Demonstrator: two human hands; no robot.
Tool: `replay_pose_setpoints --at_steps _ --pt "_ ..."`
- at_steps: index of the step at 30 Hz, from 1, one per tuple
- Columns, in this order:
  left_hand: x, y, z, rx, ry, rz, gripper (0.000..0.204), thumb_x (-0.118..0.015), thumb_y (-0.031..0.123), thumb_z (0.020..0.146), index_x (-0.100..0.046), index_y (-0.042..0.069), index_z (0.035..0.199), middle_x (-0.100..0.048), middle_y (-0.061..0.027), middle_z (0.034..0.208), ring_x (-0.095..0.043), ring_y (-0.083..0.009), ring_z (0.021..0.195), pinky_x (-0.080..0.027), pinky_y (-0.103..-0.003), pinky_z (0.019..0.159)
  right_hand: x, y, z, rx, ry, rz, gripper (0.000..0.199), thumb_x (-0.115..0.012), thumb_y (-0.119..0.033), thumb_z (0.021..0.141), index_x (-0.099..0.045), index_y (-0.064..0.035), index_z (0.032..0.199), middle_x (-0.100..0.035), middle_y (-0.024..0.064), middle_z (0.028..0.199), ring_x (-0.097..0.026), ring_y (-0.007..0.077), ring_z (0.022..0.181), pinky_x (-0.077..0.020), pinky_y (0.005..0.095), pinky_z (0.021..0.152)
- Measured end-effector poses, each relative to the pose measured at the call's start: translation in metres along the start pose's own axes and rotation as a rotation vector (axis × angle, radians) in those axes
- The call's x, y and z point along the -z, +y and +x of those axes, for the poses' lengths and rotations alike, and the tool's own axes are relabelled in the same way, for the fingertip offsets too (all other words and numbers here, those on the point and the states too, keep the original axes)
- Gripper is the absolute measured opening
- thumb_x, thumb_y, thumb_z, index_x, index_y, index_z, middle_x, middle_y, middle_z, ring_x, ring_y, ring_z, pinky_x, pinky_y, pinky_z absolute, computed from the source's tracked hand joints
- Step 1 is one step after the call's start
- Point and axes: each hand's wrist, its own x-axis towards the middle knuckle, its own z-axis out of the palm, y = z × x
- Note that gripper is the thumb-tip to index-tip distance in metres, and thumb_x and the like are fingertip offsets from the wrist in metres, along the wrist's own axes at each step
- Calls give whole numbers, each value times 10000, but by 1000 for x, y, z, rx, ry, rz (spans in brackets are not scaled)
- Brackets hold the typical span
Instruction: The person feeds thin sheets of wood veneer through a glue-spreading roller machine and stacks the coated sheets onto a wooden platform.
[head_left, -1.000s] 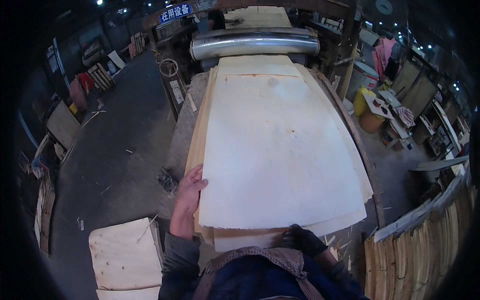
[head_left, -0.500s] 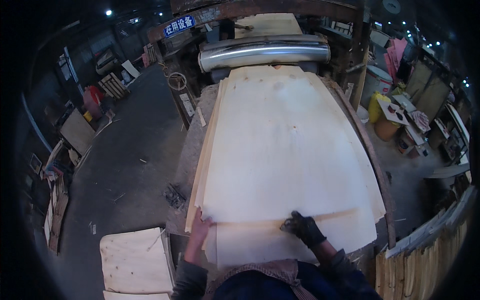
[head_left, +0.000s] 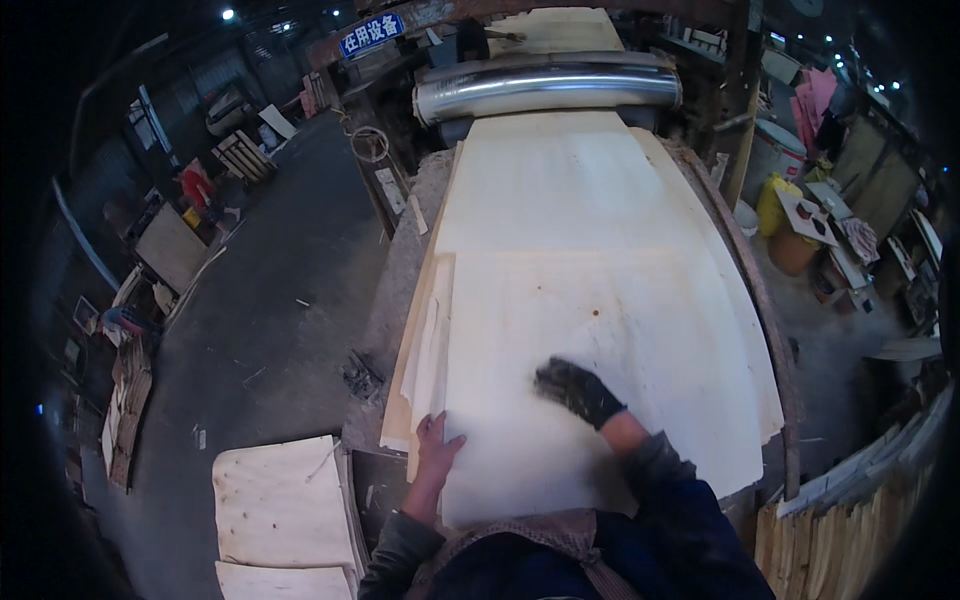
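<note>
Long pale wood veneer sheets [head_left: 610,390] lie stacked in front of me, with a cross seam where two sheets overlap. Their far end meets a shiny metal roller [head_left: 550,88]. My left hand [head_left: 437,450], bare, is at the near left edge of the top sheet, thumb and fingers apart, thumb over the veneer. On the middle of the sheet, my right hand [head_left: 580,388] in a dark glove lies flat with fingers stretched out, slightly blurred. Neither hand appears to be gripping anything.
Another veneer stack [head_left: 285,510] stands low at the left. A rusty rail [head_left: 755,290] runs along the right side. Upright veneer pieces [head_left: 850,530] line the lower right. Beyond the roller, a person's arm [head_left: 505,36] reaches over more veneer.
The cross seam has shifted far away from me, toward the roller. My right hand has moved forward and slightly left; my left hand has shifted slightly right. The view has shifted a little.
</note>
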Motion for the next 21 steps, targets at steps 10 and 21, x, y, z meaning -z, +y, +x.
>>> replay_pose_setpoints --at_steps 10,21 --pt "29 50 -13 -23 -226 -1024 575 -486 -127 685 -385 -5 1238 -510 -143 1173 -501 -203 1049 -405 -309 884 -89 57 -198 -337 327 8 427 -425 -271 904 -394 1 1231 -470 215 1207 -465 332 1122 -365 429 971" --pt "68 104 -6 -147 -268 -1152 692 -460 -135 705 -246 33 1341 -552 -209 1095 -588 -219 916 -484 -305 784 -37 69 -274 -276 702 -398 357 -467 -305 894 -598 27 894 -626 155 874 -600 233 831 -477 357 784"
